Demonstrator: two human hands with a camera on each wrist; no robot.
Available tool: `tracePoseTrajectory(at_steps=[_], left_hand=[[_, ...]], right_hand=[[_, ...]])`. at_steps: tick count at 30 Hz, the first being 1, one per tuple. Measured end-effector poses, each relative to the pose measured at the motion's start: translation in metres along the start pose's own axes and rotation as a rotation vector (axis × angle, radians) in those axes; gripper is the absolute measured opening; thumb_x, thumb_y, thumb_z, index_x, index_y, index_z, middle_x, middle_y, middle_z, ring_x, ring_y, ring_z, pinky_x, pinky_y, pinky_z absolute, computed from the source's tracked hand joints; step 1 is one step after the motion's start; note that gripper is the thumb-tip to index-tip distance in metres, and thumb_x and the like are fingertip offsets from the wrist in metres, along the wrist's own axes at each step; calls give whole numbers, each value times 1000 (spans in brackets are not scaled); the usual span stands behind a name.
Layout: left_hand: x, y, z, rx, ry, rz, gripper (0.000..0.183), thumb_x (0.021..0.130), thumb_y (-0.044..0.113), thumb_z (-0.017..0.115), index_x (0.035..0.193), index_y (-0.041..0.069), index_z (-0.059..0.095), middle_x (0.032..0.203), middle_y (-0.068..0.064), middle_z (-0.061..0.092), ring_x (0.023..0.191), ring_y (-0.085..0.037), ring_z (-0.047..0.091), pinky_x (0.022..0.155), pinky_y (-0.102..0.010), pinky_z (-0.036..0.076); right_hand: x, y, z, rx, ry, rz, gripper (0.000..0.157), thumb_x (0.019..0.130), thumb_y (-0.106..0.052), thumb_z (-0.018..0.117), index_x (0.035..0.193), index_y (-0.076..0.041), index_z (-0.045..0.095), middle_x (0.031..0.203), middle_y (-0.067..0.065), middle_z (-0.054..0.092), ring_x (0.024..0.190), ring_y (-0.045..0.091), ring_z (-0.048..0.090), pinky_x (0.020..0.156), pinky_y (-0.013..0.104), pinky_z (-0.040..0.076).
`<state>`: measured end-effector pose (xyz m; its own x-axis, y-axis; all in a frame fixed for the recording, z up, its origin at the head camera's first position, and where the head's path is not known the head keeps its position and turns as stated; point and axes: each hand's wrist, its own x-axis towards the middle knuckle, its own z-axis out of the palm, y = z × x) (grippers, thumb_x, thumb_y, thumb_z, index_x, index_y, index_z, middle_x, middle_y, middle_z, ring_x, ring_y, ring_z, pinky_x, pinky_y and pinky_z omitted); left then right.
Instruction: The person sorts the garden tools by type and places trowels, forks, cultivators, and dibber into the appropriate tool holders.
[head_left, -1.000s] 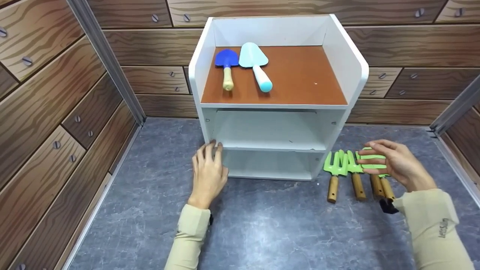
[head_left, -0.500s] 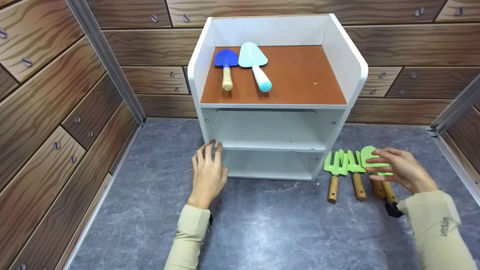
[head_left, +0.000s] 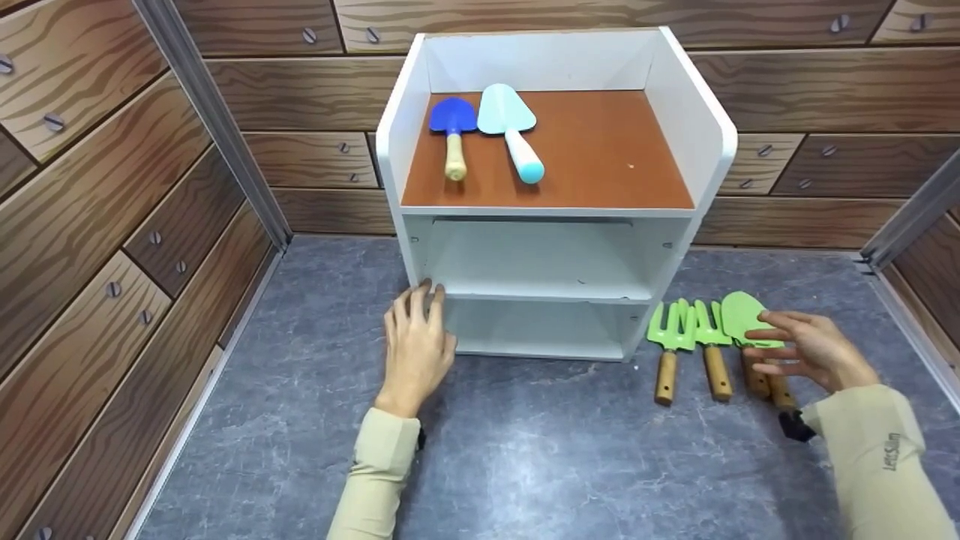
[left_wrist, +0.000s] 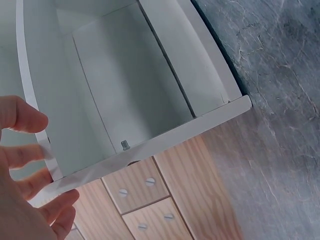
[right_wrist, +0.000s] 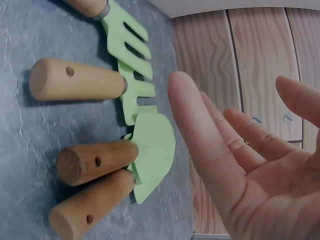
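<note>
My left hand (head_left: 415, 349) touches the left front edge of a white shelf unit (head_left: 536, 298), its fingertips at the middle board. In the left wrist view, the fingers of the left hand (left_wrist: 22, 210) are spread about the side panel (left_wrist: 115, 167). My right hand (head_left: 816, 351) hovers holding nothing, fingers extended, over green garden tools on the floor. Among them are a hand fork (head_left: 673, 330), a second fork (head_left: 711, 330) and a trowel (head_left: 739, 311), with wooden handles. Another tool (right_wrist: 100, 200) lies partly beneath the trowel.
On the unit's brown top lie a blue hand shovel (head_left: 454, 116) and a pale turquoise trowel (head_left: 506, 112). Wood-patterned walls (head_left: 112, 262) enclose the grey marbled floor (head_left: 525, 450) at the back and both sides.
The right hand has shifted slightly right and toward me, uncovering more of the green trowel. The left hand keeps its place on the shelf unit.
</note>
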<state>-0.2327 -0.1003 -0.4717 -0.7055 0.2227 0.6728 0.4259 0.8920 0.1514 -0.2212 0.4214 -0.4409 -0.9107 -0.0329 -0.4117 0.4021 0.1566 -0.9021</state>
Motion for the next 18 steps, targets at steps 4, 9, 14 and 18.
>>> tracePoseTrajectory(at_steps=[4, 9, 14, 18], left_hand=[[1, 0, 0, -6, -5, -2, 59, 78, 3, 70, 135, -5, 57, 135, -24, 53, 119, -44, 49, 93, -55, 43], [1, 0, 2, -12, -4, -4, 57, 79, 3, 69, 135, -5, 58, 135, -23, 53, 119, -44, 49, 92, -55, 43], [0, -1, 2, -19, 1, -8, 57, 79, 3, 69, 135, -5, 58, 135, -23, 54, 119, -44, 49, 92, -55, 43], [0, 0, 1, -24, 1, -10, 59, 78, 3, 72, 134, -6, 58, 135, -23, 53, 120, -44, 49, 92, -55, 43]], right_hand=[[0, 3, -4, 6, 4, 29, 83, 108, -35, 45, 155, 12, -5, 93, -9, 70, 91, 20, 73, 85, 43, 58], [2, 6, -8, -7, 22, 62, 82, 107, -35, 45, 156, 12, -2, 89, -9, 69, 90, 20, 74, 84, 43, 59], [3, 8, -10, -23, 41, 85, 81, 107, -35, 46, 156, 12, 1, 87, -9, 68, 87, 19, 74, 83, 43, 59], [4, 11, -12, -46, 54, 111, 80, 107, -34, 44, 156, 12, 2, 86, -10, 68, 85, 19, 74, 82, 42, 60]])
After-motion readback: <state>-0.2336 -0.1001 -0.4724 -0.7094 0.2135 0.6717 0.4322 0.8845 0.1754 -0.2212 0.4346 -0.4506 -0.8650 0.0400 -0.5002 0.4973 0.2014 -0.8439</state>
